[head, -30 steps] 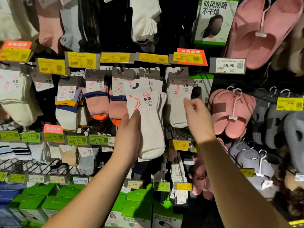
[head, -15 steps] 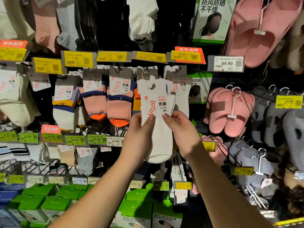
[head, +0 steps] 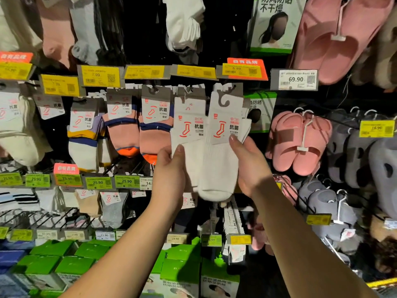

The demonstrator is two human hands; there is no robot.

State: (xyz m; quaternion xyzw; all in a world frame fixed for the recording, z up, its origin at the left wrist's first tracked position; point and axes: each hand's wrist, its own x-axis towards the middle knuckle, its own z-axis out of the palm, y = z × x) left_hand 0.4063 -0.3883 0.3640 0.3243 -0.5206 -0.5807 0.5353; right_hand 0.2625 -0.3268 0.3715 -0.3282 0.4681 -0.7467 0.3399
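Two packs of white socks with white-and-red card labels are held up in front of a shop's sock rack. My left hand (head: pixel 170 173) grips the left pack (head: pixel 189 147) by its lower edge, thumb on the front. My right hand (head: pixel 249 166) holds the right pack (head: pixel 219 168), thumb pressed on its label and fingers behind. The right pack has a grey hook at its top and overlaps the left one slightly. Both packs are level with the row of hanging socks.
Pink-and-orange sock packs (head: pixel 126 130) hang to the left on pegs under yellow price tags (head: pixel 101 76). Pink slippers (head: pixel 300 143) and grey slippers (head: pixel 352 160) hang at the right. Green boxes (head: pixel 75 265) fill the low shelf.
One white sock pack held by both hands has become two packs side by side, one in each hand. My right hand came down from the rack to the packs.
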